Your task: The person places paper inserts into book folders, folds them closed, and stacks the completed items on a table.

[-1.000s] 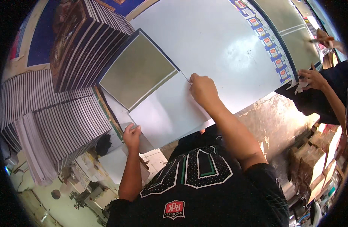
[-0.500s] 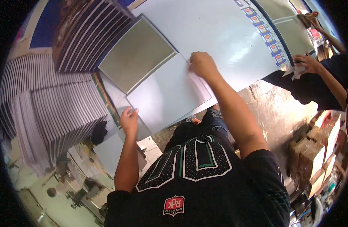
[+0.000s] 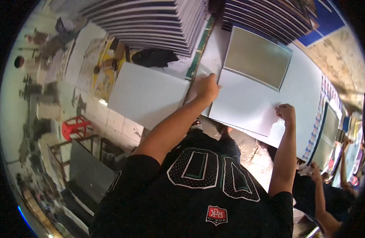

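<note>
A flat piece with a white sheet (image 3: 246, 104) and a grey-green panel (image 3: 257, 57) with a pale border lies on the white tabletop (image 3: 305, 85). My left hand (image 3: 208, 89) is at the sheet's left edge, its fingers curled and partly hidden. At the sheet's right edge is my right hand (image 3: 286, 113), closed with the knuckles up. I cannot make out what either hand holds, if anything. Left of my left hand lies another blank white board (image 3: 147, 95).
Tall stacks of white-edged boards (image 3: 150, 23) and dark-edged boards (image 3: 265, 18) stand at the far side. A red stool (image 3: 76, 127) is on the floor at left. At lower right, a co-worker's hand (image 3: 315, 172) holds crumpled white material beside another grey-green panel (image 3: 325, 135).
The view has swung left, bringing the blank white board and red stool into fuller sight. My left hand's fingers are more curled; my right hand stays closed by the sheet's right edge.
</note>
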{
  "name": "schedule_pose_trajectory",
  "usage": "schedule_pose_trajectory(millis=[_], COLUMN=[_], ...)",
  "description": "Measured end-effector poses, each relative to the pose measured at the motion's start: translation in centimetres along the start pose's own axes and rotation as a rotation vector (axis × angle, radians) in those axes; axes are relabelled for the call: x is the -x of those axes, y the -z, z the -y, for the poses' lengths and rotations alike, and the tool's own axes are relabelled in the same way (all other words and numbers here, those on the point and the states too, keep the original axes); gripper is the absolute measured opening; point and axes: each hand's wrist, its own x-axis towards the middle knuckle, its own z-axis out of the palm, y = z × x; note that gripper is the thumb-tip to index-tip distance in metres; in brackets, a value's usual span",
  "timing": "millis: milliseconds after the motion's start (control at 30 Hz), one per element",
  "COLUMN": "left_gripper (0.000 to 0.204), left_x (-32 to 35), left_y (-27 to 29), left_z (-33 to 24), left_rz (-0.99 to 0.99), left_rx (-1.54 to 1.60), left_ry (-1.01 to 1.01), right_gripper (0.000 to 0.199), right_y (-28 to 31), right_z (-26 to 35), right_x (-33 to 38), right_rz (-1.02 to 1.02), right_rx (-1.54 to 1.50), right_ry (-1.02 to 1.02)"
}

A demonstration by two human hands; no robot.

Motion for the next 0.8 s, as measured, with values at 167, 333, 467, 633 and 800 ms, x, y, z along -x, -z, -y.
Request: schedule_pose_trajectory(millis=[167, 333, 467, 633, 800], left_gripper=[0.040, 0.028, 0.026, 0.019, 0.039], left_x=[-0.1, -0.5, -0.6, -0.2, 1.0], left_y=[-0.9, -1.4, -1.7, -0.3, 0.4], left_z=[0.4, 0.4, 0.2, -0.4, -2.3], left_rz=[-0.077, -0.055, -0.053, -0.027, -0.140], left_rx=[0.072, 0.095, 0.082, 0.084, -0.174], left_ry=[-0.035, 0.002, -0.002, 0.018, -0.082], right_gripper=[0.027, 0.027, 0.023, 0.028, 0.054], right_y=[0.0, 0.1, 0.0, 0.1, -0.9], right_z=[0.4, 0.1, 0.0, -0.1, 0.8], right_x=[0.4, 0.4, 0.3, 0.3, 2.2], right_rz=[0.003, 0.033, 0.014, 0.032, -0.291], right_rx=[-0.063, -0.040, -0.122, -0.088, 0.464], right_ry=[-0.120, -0.116, -0.114, -0.140, 0.170])
